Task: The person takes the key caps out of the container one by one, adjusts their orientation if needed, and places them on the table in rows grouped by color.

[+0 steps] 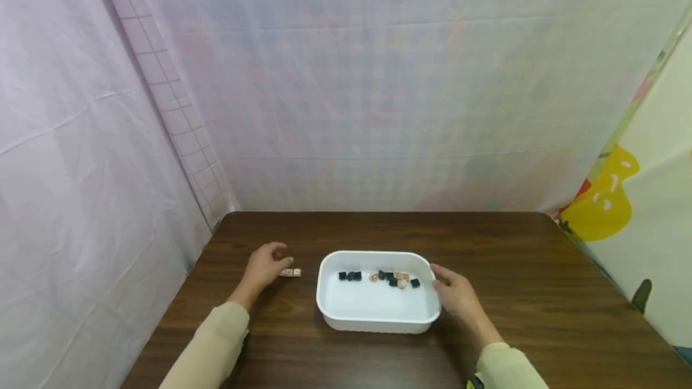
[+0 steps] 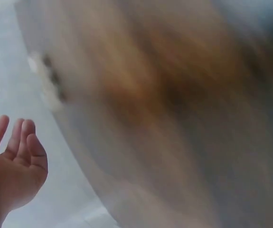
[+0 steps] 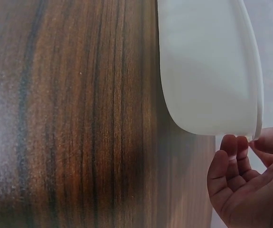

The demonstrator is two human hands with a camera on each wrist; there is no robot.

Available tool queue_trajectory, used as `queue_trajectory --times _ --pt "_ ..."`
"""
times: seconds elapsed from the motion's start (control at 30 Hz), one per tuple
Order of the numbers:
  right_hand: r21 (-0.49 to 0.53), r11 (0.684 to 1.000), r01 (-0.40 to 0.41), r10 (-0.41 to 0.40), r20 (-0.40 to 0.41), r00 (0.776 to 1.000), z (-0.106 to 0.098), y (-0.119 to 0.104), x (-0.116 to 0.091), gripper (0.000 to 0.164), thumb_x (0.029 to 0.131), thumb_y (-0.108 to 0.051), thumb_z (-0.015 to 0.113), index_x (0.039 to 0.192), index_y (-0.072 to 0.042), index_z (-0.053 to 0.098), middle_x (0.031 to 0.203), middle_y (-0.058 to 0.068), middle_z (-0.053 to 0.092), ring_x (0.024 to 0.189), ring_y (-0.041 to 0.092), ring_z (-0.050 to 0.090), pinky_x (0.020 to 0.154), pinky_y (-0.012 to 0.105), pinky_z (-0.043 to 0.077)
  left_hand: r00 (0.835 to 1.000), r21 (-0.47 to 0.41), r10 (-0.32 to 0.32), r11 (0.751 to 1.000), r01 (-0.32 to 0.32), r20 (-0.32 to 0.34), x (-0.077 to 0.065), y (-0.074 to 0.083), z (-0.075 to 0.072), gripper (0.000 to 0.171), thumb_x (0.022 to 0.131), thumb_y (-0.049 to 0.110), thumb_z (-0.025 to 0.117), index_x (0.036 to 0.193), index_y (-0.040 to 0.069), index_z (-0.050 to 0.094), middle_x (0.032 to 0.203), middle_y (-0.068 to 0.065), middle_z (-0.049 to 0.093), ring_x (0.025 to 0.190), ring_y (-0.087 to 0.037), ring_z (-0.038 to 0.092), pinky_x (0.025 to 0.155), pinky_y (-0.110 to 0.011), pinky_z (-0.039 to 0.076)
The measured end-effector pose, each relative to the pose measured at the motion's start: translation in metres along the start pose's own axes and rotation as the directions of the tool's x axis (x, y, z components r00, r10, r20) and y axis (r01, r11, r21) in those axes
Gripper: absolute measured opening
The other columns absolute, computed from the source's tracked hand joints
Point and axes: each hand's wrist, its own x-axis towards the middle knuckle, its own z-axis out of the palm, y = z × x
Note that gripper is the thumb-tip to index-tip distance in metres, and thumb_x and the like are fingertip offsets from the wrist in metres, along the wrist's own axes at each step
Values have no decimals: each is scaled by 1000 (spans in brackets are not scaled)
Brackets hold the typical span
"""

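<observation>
Tub, pieces inside, head view only

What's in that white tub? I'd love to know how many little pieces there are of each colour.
In the white tub:
Black pieces: 7
Pale pieces: at least 4; they crowd together and are too small to count surely
Total: at least 11

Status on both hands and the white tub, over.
Left hand by light tiles, nothing visibly held. Right hand gripping white tub at its rim. Dark pieces, light pieces inside. No obstruction seen between tiles and tub.
</observation>
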Motion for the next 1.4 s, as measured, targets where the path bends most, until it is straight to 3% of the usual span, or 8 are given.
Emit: queue_trajectory --times 0.13,0.27,0.43,0.63,0.83,1.03,1.2,1.4 --pt "1 1000 6 -6 1 1000 -1 0 0 42 98 -5 51 139 5 52 109 28 61 85 26 60 64 30 51 999 -66 31 997 -33 -34 5 27 9 38 87 19 74 118 -3 66 101 -17 67 95 -32 62 85 -48 50" --pt "3 1000 8 -8 2 1000 -1 1 0 43 97 -5 51 139 6 51 105 27 61 81 25 61 62 30 51 999 -107 53 993 -54 -11 6 55 19 37 89 20 74 119 0 67 103 -15 66 95 -29 62 79 -45 53" --pt "-2 1000 3 -3 5 1000 -2 0 0 43 98 -5 50 140 5 51 112 31 61 85 27 62 64 30 52 996 -116 71 991 -65 49 5 87 37 37 91 23 73 121 3 67 105 -11 65 97 -26 61 83 -42 52" --pt "1 1000 -10 10 3 1000 -4 0 0 44 98 -6 50 140 5 50 106 26 61 81 26 61 62 30 51 985 -119 63 992 -44 162 1 114 64 36 92 25 72 122 7 67 108 -8 64 96 -22 58 80 -39 51" --pt "-19 1000 23 -23 -4 1000 -3 -1 -1 43 97 -6 52 139 6 52 104 26 63 82 26 60 63 30 49 973 -29 115 993 -111 201 -5 124 90 32 91 25 73 117 8 70 101 -8 65 89 -20 60 75 -35 51" --pt "-3 999 34 -34 3 999 -1 0 -3 42 97 -5 52 138 7 51 107 28 64 83 25 62 64 29 51 961 104 177 974 -202 211 -6 126 109 29 87 23 76 111 7 72 96 -9 68 86 -22 63 75 -36 51" --pt "-19 999 31 -31 2 1000 1 0 -4 43 97 -6 53 138 6 52 102 24 64 79 25 60 61 30 49 967 232 159 951 -205 200 -7 128 118 23 85 25 77 101 9 75 95 -5 72 87 -22 66 74 -36 52" --pt "-17 999 40 -40 4 999 1 0 -6 43 97 -5 53 138 6 52 105 27 64 82 26 61 63 30 49 966 285 131 939 -192 221 -11 131 123 13 86 23 76 89 11 77 89 -1 72 82 -19 65 72 -32 51"
